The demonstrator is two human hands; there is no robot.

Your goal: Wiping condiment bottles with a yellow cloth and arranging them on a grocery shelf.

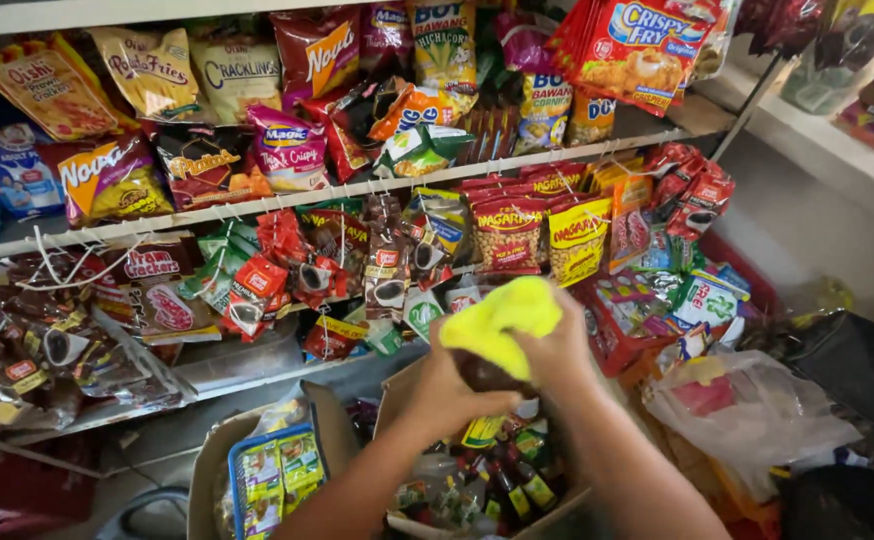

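shop shelves (287, 200) of snack packs | my left hand (452, 385) grips dark bottle (487, 375) over box (407, 395) | right hand (557, 345) fingers clamp yellow cloth (502, 320) on it | I judge glass: slick, fragile, hold the body

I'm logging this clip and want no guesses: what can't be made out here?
- Dark thing in both hands, head view: mostly hidden by the yellow cloth and the left hand.
- Right hand: fingers covered by cloth.
- Cardboard box of bottles: cut off by bottom edge.
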